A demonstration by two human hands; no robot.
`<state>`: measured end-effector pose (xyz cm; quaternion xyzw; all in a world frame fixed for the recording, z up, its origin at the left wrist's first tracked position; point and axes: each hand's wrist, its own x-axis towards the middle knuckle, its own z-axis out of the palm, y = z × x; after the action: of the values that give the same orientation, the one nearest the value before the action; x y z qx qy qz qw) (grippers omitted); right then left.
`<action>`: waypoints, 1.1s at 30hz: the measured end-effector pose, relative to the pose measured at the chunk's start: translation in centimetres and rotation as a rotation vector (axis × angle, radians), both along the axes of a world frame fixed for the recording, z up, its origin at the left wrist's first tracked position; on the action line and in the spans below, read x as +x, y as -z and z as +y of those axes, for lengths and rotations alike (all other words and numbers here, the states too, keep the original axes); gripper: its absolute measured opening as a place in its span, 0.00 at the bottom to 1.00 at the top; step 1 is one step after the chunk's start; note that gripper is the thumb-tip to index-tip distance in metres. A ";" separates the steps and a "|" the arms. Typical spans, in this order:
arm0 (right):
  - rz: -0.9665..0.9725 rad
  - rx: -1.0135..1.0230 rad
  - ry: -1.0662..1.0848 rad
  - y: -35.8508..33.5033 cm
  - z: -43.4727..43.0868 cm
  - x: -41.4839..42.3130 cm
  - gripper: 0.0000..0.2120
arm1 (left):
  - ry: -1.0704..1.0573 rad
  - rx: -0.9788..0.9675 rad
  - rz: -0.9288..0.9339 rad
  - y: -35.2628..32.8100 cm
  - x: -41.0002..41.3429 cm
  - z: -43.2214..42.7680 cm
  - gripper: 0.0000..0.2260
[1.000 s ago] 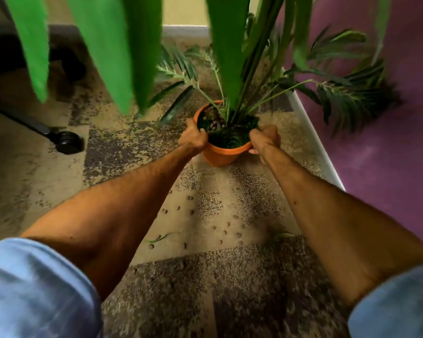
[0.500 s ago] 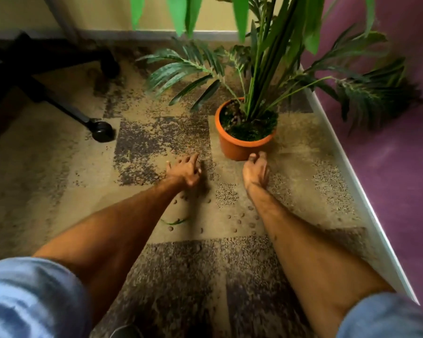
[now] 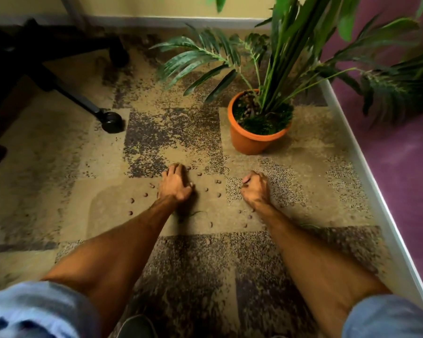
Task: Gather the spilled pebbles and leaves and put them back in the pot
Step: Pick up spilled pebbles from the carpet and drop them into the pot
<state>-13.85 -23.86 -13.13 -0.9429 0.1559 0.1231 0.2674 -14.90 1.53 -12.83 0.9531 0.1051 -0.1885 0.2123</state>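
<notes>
Early stage: left hand [image 3: 176, 185] spread open, right hand [image 3: 255, 187] curled, contents unseen; pebbles [image 3: 206, 189] remained scattered before the pot [image 3: 254, 140]

My 2 forearms stretched fwd and down, bare below rolled blue sleeves [image 3: 34, 311], L hand [image 3: 175, 185] palm down w/ fingers spread and curled, R hand [image 3: 255, 189] curled into a loose fist, hands apart

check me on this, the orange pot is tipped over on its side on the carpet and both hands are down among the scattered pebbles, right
Not quite: in the head view the orange pot stands upright on the carpet, plant still in it. The rest holds: the left hand and right hand are both down among the scattered pebbles.
</notes>
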 end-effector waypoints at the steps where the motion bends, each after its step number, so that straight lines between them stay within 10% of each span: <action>1: -0.001 0.033 -0.003 0.2 0.5 0.2 0.10 | 0.013 0.005 -0.001 0.4 0.0 0.0 0.39; 16: -0.040 -0.060 -0.477 1.4 8.2 0.4 0.16 | 0.320 0.048 -0.212 1.2 1.7 -1.4 0.24; 33: 0.047 0.218 -0.379 2.8 5.3 -0.2 0.19 | 0.313 0.086 -0.235 1.7 -3.1 -0.7 0.26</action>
<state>-14.02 -18.52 -15.95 -0.9177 -0.0321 0.2093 0.3361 -18.02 0.80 -14.53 0.9814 -0.0618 -0.1021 0.1503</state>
